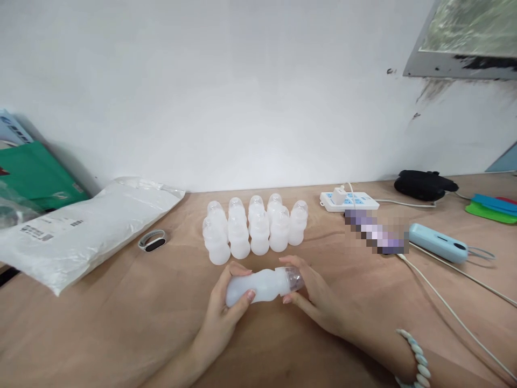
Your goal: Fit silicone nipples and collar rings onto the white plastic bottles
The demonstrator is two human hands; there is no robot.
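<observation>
A translucent white baby bottle [264,284] lies sideways above the table, held between both hands. My left hand [226,302] wraps round its base end, thumb on the near side. With fingers and thumb, my right hand [309,293] grips the clear cap [295,278] at the other end; a white collar shows beside the cap. Whether the cap is seated fully on the bottle I cannot tell. Just beyond the hands, several similar white bottles [259,234] with clear domed caps stand upright in two rough rows.
On the left lie a white plastic mailing bag [100,221], a green folder [40,175] and a wristband [152,241]. To the right are a power strip [363,202], a pixelated purple object [375,231], a light-blue device [438,242], a black pouch [424,185] and trailing cables [440,304].
</observation>
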